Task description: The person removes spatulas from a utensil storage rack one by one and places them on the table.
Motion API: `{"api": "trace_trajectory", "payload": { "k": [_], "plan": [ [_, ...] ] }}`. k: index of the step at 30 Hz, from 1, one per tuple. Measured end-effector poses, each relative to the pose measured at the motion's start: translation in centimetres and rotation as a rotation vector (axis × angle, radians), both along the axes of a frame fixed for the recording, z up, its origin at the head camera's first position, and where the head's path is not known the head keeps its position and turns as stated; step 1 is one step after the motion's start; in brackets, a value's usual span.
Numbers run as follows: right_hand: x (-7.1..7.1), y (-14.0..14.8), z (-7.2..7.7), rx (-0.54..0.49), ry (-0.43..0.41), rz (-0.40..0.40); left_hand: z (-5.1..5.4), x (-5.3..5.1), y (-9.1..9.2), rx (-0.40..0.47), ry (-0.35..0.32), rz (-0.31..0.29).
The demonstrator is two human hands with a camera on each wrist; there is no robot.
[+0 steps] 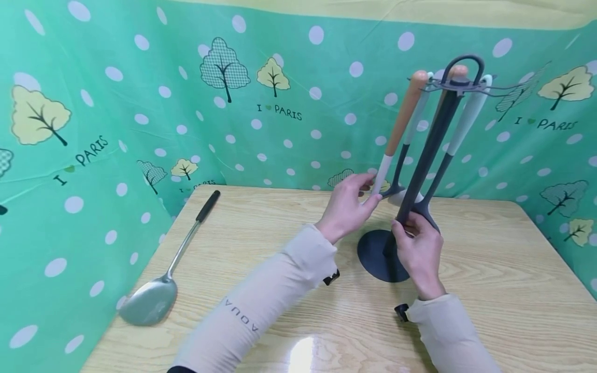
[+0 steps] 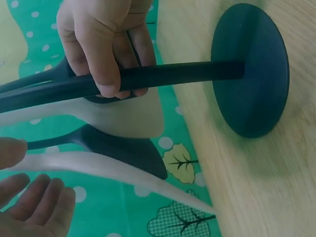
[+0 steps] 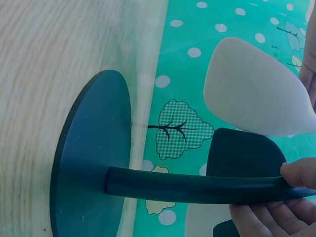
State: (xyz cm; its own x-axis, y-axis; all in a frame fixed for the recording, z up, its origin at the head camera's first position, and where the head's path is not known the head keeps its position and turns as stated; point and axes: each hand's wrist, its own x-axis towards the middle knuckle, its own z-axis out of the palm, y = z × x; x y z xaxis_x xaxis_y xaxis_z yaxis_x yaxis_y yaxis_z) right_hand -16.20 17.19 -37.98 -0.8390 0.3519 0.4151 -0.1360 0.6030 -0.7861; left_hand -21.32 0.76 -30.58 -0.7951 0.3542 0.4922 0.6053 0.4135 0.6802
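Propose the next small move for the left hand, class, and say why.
Perhaps ease the left hand away from the wooden-handled spatula: its handle end already sits up at the rack's top, the right hand grips the pole, and the metal turner lies on the table.

Head view: above the near side, facing far and down; widest, taking in table [image 1: 252, 223] and far curtain [image 1: 289, 145].
Left wrist view: close and low, rolled sideways, facing far.
Right wrist view: equally close, rolled oppositely, facing far.
Wrist views share: black pole [image 2: 192, 72], round base [image 2: 254, 106].
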Motion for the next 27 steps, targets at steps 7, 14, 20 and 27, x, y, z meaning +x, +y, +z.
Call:
{"api": "trace_trajectory", "payload": {
  "k": [7, 14, 20, 27],
  "plan": [
    [0.03, -0.01, -0.08, -0.008, -0.003, 0.002, -0.31, -0.36, 0.81, 0.116, -0.029, -0.026],
    [0.06, -0.04, -0.05, -0.011, -0.012, 0.0, -0.17, -0.29, 1.01, 0.206, -0.071, -0.044],
    [0.1, -0.04, -0.05, -0.011, 0.002, 0.004, 0.18, -0.07, 1.1, 0.204, -0.086, -0.047],
    [0.05, -0.06, -0.05, 0.0, -0.001, 0.003, 0.37, 0.11, 1.09, 0.204, -0.074, -0.044]
  ]
}}
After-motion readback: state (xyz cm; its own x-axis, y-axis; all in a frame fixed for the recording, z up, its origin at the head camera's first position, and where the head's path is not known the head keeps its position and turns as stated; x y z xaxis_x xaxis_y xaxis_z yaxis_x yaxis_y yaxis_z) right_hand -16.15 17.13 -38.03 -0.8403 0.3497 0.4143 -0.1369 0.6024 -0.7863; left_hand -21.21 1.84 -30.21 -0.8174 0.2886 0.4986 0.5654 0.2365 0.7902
